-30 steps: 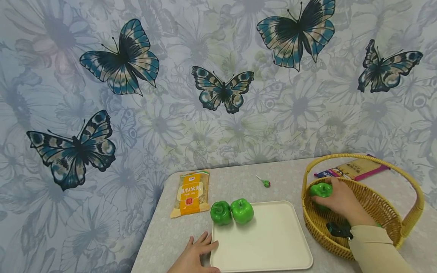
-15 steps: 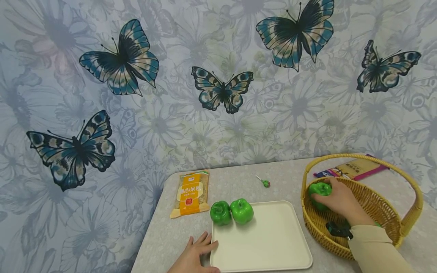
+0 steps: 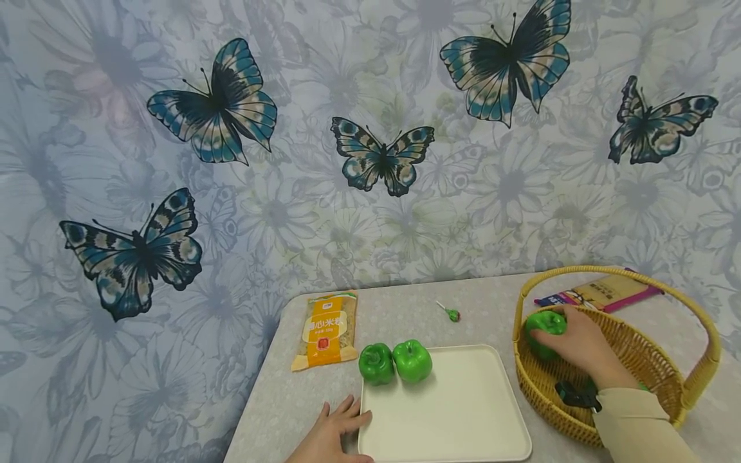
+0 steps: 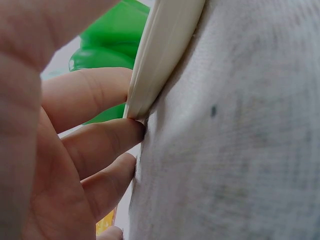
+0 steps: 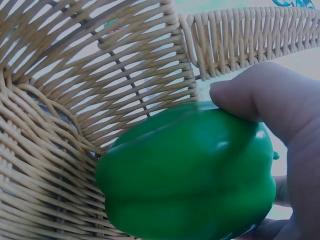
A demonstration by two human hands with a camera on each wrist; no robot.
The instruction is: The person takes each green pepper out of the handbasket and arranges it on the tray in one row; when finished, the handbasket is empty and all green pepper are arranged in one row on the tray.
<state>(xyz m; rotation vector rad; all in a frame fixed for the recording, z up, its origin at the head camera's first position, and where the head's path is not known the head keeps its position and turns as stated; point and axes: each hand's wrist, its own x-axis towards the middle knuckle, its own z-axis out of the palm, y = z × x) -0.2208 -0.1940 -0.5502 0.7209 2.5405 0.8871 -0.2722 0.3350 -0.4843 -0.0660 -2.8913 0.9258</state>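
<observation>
In the head view my right hand (image 3: 581,344) grips a green bell pepper (image 3: 538,347) inside the yellow wicker basket (image 3: 535,402). The right wrist view has the thumb on one side of this bell pepper (image 5: 190,170) and fingertips partly hidden behind it, close to the woven wall. My left hand (image 3: 336,432) rests at the left edge of a cream tray (image 3: 446,411), fingers spread and touching its rim (image 4: 162,55). Two more green bell peppers, a darker one (image 3: 377,364) and a brighter one (image 3: 413,361), sit side by side at the tray's far left corner.
A yellow-orange food packet (image 3: 326,331) lies on the table behind the left hand. Near the back is a small lollipop (image 3: 452,314). A purple-edged packet (image 3: 604,292) lies behind the basket, whose tall handle (image 3: 703,360) arches over it. A butterfly-patterned wall (image 3: 289,212) borders the table.
The head view has shifted slightly, so everything sits a little lower in it. My right hand stays on the bell pepper in the basket, and the left hand remains at the tray.
</observation>
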